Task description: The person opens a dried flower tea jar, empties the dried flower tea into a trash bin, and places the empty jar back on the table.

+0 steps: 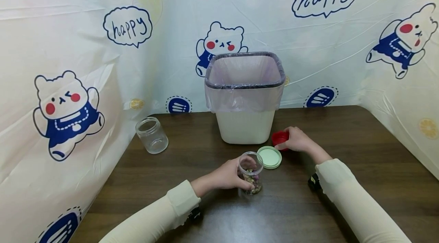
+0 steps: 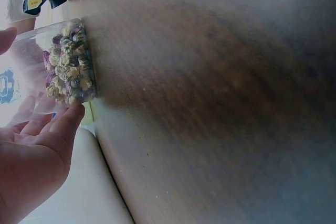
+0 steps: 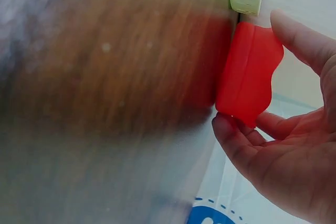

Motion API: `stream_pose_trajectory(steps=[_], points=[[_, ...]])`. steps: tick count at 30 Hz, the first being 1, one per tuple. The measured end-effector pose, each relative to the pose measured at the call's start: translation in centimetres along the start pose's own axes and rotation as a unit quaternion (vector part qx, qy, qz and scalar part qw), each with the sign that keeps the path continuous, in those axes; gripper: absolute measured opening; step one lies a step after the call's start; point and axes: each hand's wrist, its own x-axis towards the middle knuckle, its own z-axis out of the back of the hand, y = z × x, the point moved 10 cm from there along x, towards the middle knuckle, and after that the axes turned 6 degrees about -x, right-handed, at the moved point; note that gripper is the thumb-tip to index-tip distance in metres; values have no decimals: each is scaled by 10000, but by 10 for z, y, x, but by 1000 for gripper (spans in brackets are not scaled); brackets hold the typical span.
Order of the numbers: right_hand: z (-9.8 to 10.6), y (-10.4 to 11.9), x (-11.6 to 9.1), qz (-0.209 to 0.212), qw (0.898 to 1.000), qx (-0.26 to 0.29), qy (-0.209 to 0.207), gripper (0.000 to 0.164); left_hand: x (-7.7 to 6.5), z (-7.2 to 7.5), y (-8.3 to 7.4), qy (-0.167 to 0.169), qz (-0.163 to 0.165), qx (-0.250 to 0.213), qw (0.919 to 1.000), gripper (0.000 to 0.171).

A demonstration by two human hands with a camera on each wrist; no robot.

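In the head view my left hand (image 1: pixel 226 175) grips an open clear jar (image 1: pixel 253 170) at the middle of the table. Dried flower buds (image 2: pixel 68 69) fill the jar's lower part, as the left wrist view shows. To the right and farther back, my right hand (image 1: pixel 298 141) holds a small red wavy-edged cup-like object (image 3: pixel 248 72) between thumb and fingertips, low at the table surface. A pale green round lid (image 1: pixel 269 158) lies between the jar and the red object.
Behind the lid stands a white trash bin (image 1: pixel 245 127) lined with a clear bag. An uncapped clear jar (image 1: pixel 153 136) stands at the table's left edge. A printed curtain (image 1: pixel 171 64) hangs behind the brown wooden table (image 1: pixel 350 151).
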Motion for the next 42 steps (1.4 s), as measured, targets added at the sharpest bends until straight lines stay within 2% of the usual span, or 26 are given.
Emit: stream_pose_trajectory(steps=[25, 34, 42], points=[[4, 9, -5, 172, 9998, 63, 127, 85, 0, 0, 1, 24, 16, 73, 10000, 57], [23, 19, -8, 245, 9994, 240, 10, 83, 0, 0, 1, 25, -11, 138, 9999, 58], [58, 36, -15, 369, 9958, 608, -574, 72, 0, 0, 1, 27, -25, 80, 10000, 57]])
